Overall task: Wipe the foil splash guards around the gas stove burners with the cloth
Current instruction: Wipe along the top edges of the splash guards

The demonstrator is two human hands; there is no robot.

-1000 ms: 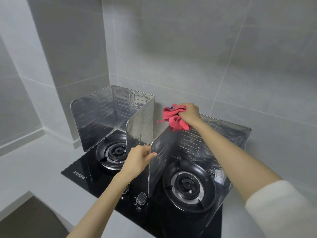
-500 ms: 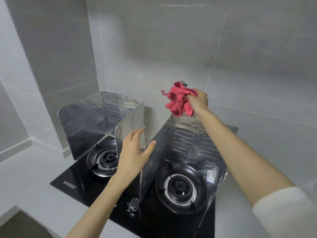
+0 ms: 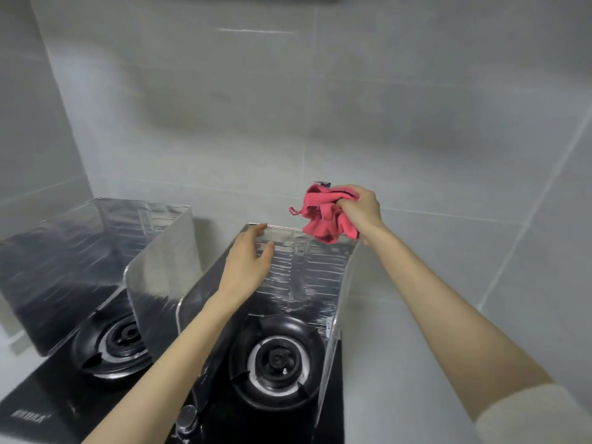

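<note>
Two silver foil splash guards stand on a black gas stove. The right guard wraps the right burner; the left guard wraps the left burner. My right hand grips a bunched pink cloth at the top edge of the right guard's back panel, near its right corner. My left hand is open, fingers spread, with its fingertips at the upper left corner of that same guard; contact is unclear.
Grey tiled walls rise close behind and to the left of the stove. Two control knobs sit at the stove's front between the burners. Pale countertop lies to the right of the right guard.
My left hand has left the middle panels and moved up and right to the right guard's top left corner. My right hand has carried the cloth rightward along the top edge.
</note>
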